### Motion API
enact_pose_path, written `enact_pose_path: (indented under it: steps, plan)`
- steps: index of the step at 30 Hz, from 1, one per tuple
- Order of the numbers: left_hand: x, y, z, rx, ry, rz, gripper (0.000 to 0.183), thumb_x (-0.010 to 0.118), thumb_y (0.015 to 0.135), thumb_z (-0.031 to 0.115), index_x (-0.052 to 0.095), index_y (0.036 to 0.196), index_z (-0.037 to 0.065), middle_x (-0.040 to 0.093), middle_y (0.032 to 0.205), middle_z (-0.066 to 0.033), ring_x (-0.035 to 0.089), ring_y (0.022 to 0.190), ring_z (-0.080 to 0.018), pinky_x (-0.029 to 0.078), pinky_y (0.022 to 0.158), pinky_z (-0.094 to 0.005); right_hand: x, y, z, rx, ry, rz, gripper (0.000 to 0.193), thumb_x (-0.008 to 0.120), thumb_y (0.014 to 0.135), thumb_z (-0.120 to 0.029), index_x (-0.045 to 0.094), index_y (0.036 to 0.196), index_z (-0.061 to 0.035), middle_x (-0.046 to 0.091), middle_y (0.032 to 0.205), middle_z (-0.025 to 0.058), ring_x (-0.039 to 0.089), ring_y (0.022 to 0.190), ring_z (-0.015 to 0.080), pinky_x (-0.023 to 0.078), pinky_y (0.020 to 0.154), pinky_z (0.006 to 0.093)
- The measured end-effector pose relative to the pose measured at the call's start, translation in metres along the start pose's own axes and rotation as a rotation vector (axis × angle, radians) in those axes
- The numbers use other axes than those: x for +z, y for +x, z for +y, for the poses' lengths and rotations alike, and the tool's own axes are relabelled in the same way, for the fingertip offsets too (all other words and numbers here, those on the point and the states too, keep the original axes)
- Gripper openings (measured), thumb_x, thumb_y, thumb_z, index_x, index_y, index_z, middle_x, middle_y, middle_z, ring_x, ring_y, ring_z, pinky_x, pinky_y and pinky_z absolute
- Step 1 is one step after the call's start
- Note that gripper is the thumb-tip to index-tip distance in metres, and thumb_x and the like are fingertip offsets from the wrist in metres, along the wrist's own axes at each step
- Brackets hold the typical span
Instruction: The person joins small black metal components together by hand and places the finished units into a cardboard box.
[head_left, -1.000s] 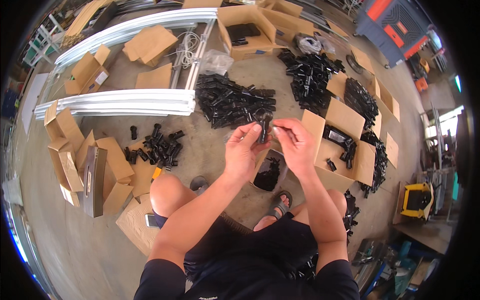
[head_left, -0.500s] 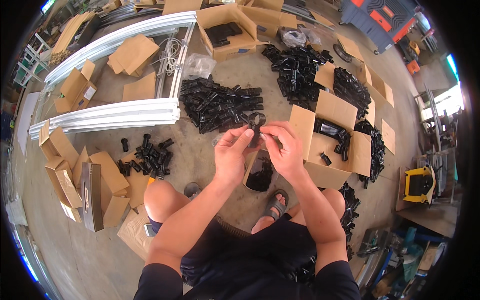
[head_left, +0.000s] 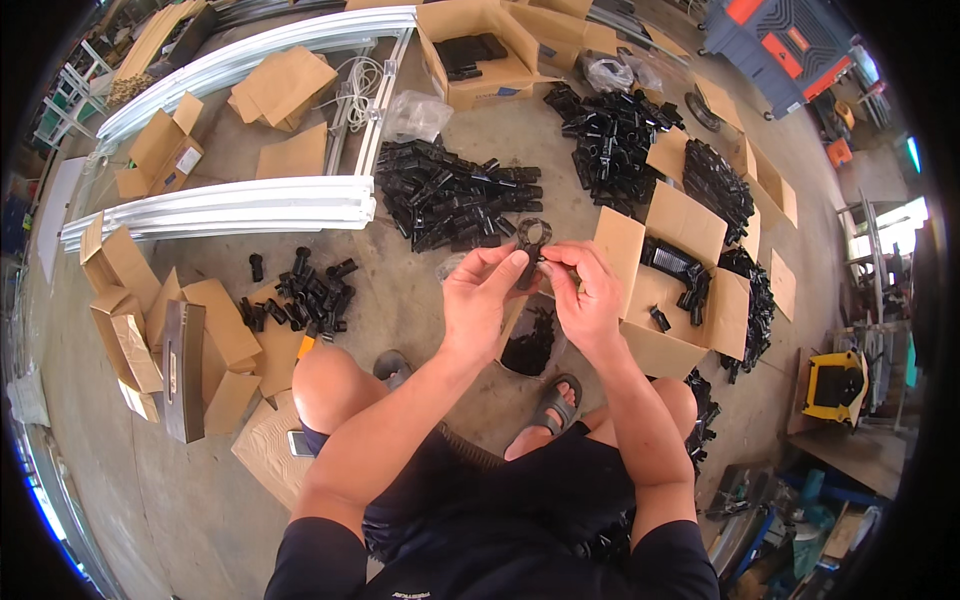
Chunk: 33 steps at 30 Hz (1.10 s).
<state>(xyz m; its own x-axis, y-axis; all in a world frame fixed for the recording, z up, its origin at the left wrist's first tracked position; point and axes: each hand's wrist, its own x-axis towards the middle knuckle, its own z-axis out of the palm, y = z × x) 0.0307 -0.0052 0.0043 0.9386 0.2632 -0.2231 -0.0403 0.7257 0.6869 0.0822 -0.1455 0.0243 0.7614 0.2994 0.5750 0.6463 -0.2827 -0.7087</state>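
In front of me my left hand (head_left: 482, 298) grips a black ring clamp (head_left: 533, 234) by its stem, its open ring pointing up and away. The thumb and fingers of my right hand (head_left: 588, 293) are pinched together against the clamp's side; whether a small part sits between those fingertips is hidden. Below the hands, between my feet, stands a small box (head_left: 507, 330) with black small pieces inside. Beyond the hands lies a large pile of black clamp-like parts (head_left: 445, 195). To the right an open cardboard box (head_left: 665, 345) contains a few black parts.
More black parts (head_left: 612, 140) are heaped at the far right, and a smaller cluster (head_left: 312, 293) lies left of my knee. White metal rails (head_left: 230, 207) and cardboard boxes (head_left: 225, 320) occupy the left floor. A phone (head_left: 300, 443) rests on a board beside my left leg.
Both hands have shifted slightly right with the clamp, and its ring now shows more openly. The whole view has moved a little. My grip looks the same.
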Motion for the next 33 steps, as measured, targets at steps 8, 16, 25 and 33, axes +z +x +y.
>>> enact_pose_path:
  steps: [8,16,25,33]
  plan:
    - [0.005,-0.002,-0.001,0.001,-0.034,-0.004,0.011,0.068,0.098,0.004,0.068,0.109,0.002,0.074,0.101,-0.0068,0.072,0.087,-0.0153,0.062,0.077,-0.0339,0.004,-0.006,0.005,0.018,-0.086,0.036,0.011,0.076,0.088,0.000,0.068,0.095,-0.0012,0.068,0.087,0.0109,0.065,0.075,0.0244,0.051,0.063,0.0323]
    - [0.006,-0.001,-0.005,0.011,-0.053,0.022,0.011,0.068,0.099,0.005,0.067,0.109,0.002,0.074,0.101,-0.0067,0.072,0.088,-0.0150,0.063,0.078,-0.0342,0.002,-0.003,-0.008,0.056,-0.037,0.026,0.014,0.076,0.088,-0.002,0.065,0.097,-0.0024,0.066,0.084,0.0098,0.061,0.073,0.0278,0.049,0.061,0.0346]
    - [0.003,-0.005,-0.005,0.026,0.022,0.003,0.010,0.067,0.099,0.005,0.067,0.109,0.002,0.074,0.100,-0.0069,0.072,0.088,-0.0152,0.063,0.079,-0.0350,-0.004,-0.002,-0.003,-0.120,-0.320,-0.075,0.016,0.074,0.089,-0.005,0.064,0.100,-0.0026,0.065,0.085,0.0105,0.062,0.074,0.0302,0.050,0.061,0.0378]
    - [0.004,-0.005,-0.007,-0.006,0.000,-0.006,0.010,0.068,0.099,0.005,0.067,0.109,0.002,0.073,0.102,-0.0060,0.072,0.089,-0.0147,0.063,0.079,-0.0349,-0.014,-0.004,-0.003,0.103,-0.140,-0.126,0.015,0.073,0.092,-0.013,0.061,0.095,-0.0039,0.063,0.085,0.0114,0.064,0.076,0.0321,0.050,0.060,0.0399]
